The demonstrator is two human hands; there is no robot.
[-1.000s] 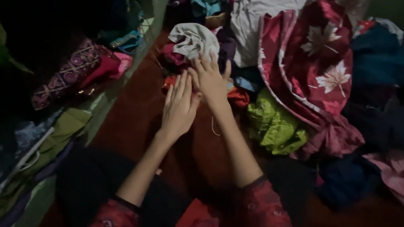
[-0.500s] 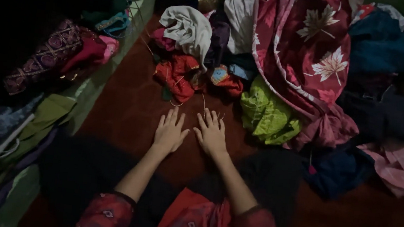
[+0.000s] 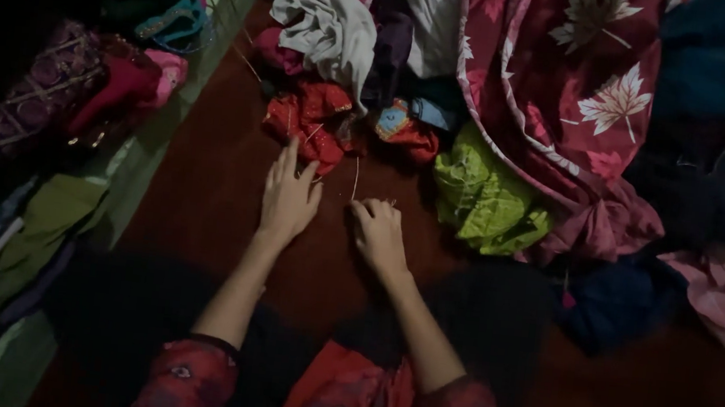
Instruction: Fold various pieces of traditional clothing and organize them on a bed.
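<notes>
Red cloth (image 3: 313, 122) lies just past the left hand (image 3: 289, 198), flat and open; the right hand (image 3: 380, 232) curls on the floor (image 3: 201, 204), pinching a thin thread (image 3: 356, 179).

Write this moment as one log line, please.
left hand: flat, fingertips at red cloth | right hand: curled on dark red floor | green cloth beside

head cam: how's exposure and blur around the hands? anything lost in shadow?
Head view: dim overall, underexposed; the left edge beyond the pink garment falls to near black. Left hand and right hand are readable but soft, finger edges slightly smeared. The maple-leaf cloth and white cloth are brightest, no glare. The thin strand near the right hand is barely resolved.
</notes>
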